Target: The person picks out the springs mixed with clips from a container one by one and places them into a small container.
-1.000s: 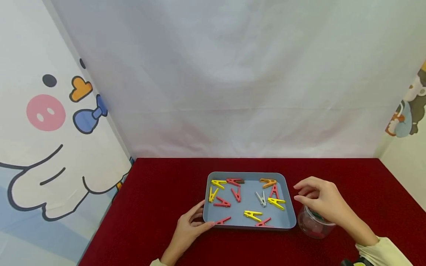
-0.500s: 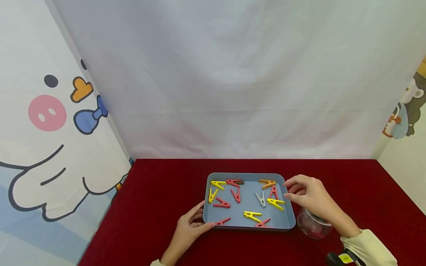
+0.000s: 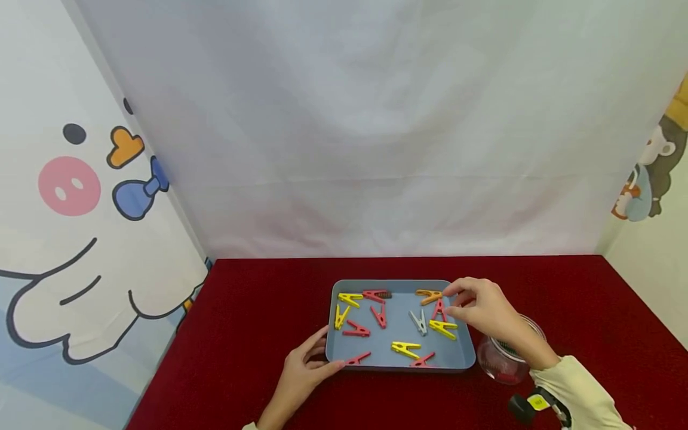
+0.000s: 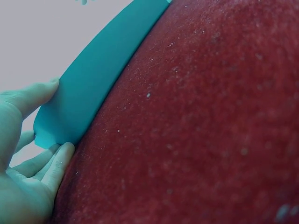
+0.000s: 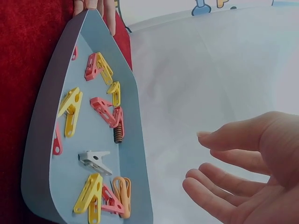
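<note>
A shallow blue-grey tray (image 3: 376,345) holds several plastic clothespins in red, yellow, grey and orange. My left hand (image 3: 305,365) holds the tray's near left corner, its thumb on the front wall and its fingers at the left side. Over the tray's right side, my right hand (image 3: 478,304) hovers with fingers and thumb apart and nothing between them. Closest to its fingertips are an orange clothespin (image 3: 429,295) and a red clothespin (image 3: 439,309). A yellow clothespin (image 3: 444,329) and a grey clothespin (image 5: 95,162) lie beside them.
Right of the tray, partly under my right forearm, stands a clear round jar (image 3: 497,364) with something red and dark green inside. A dark red cloth (image 3: 269,298) covers the table. A white curtain (image 3: 398,149) hangs behind it.
My right hand has moved left from above the jar to the tray's right side, near the orange clothespin. My left hand stays at the tray's corner.
</note>
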{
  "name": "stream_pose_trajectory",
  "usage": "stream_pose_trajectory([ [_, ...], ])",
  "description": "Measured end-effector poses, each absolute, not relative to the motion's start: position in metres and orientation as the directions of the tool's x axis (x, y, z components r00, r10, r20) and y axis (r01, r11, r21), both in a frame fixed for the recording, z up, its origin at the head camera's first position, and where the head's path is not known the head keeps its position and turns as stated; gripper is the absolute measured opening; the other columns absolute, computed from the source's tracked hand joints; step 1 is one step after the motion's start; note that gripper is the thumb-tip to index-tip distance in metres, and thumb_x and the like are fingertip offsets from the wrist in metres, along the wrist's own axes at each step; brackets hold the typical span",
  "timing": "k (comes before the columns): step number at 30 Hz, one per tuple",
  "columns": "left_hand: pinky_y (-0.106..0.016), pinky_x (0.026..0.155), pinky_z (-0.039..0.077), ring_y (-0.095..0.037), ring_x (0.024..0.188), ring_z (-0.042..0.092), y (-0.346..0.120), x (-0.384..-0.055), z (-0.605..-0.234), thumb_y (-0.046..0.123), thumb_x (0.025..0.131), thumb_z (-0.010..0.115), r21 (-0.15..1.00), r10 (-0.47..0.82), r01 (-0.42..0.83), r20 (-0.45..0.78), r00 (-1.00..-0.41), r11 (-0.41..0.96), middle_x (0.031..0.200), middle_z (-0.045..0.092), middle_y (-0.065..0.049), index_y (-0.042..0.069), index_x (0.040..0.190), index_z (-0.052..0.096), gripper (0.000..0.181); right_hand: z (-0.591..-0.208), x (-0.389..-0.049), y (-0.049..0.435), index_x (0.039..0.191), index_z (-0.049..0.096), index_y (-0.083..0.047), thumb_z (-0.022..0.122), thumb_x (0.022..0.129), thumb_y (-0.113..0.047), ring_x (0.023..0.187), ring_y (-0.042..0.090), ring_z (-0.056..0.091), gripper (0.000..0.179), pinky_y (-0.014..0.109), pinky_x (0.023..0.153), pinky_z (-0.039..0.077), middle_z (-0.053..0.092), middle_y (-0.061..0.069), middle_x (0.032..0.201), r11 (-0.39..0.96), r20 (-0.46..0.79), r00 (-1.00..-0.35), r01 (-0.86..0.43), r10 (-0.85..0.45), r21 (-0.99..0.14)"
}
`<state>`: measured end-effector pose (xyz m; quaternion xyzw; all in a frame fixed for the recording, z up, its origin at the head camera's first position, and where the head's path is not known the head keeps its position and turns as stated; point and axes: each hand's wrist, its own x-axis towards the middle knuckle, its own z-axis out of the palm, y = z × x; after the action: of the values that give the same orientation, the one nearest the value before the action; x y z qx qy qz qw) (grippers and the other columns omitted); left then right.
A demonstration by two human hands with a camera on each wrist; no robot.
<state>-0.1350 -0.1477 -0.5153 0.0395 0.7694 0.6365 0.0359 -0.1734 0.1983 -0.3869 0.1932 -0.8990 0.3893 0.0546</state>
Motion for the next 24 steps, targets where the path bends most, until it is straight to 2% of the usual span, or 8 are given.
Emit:
stream_pose_trajectory([
  [6,-0.025,0.077,0.051,-0.028,0.109,0.054,-0.149,-0.136,-0.517,0.021,0.079,0.079,0.983,0.121,0.010,-0.012,-0.993,0.181,0.119,0.056,-0.017,0.016,0.142,0.045,0.072,-0.393,-0.181,0.191,0.096,0.069,-0.005,0.077,0.077,-0.005,0.074,0.017,0.063,0.020,0.028,0.056,0.050,0.066,0.007,0.091,0.602,0.238,-0.921,-0.382,-0.308,-0.701],
  [13,-0.025,0.078,0.051,-0.024,0.108,0.055,-0.147,-0.134,-0.515,0.027,0.077,0.080,0.978,0.096,0.017,-0.003,-0.995,0.206,0.119,0.057,-0.013,0.022,0.141,0.047,0.071,-0.398,-0.190,0.185,0.097,0.069,-0.005,0.074,0.079,-0.003,0.077,0.020,0.064,0.019,0.030,0.056,0.050,0.066,0.009,0.094,0.584,0.178,-0.936,-0.330,-0.304,-0.741],
  [19,-0.026,0.078,0.051,-0.023,0.107,0.055,-0.148,-0.135,-0.515,0.027,0.076,0.081,0.980,0.082,0.026,0.009,-0.997,0.199,0.118,0.058,-0.012,0.021,0.140,0.048,0.072,-0.400,-0.195,0.177,0.095,0.068,-0.004,0.073,0.079,-0.001,0.075,0.025,0.063,0.017,0.034,0.056,0.052,0.066,0.016,0.093,0.546,0.138,-0.941,-0.294,-0.309,-0.784],
  [24,-0.026,0.079,0.052,-0.024,0.108,0.055,-0.147,-0.134,-0.515,0.026,0.077,0.080,0.982,0.088,0.024,0.007,-0.996,0.188,0.119,0.058,-0.013,0.020,0.141,0.047,0.072,-0.402,-0.198,0.173,0.094,0.069,-0.005,0.073,0.080,-0.003,0.075,0.024,0.063,0.015,0.033,0.055,0.052,0.067,0.012,0.092,0.550,0.143,-0.937,-0.305,-0.317,-0.778],
])
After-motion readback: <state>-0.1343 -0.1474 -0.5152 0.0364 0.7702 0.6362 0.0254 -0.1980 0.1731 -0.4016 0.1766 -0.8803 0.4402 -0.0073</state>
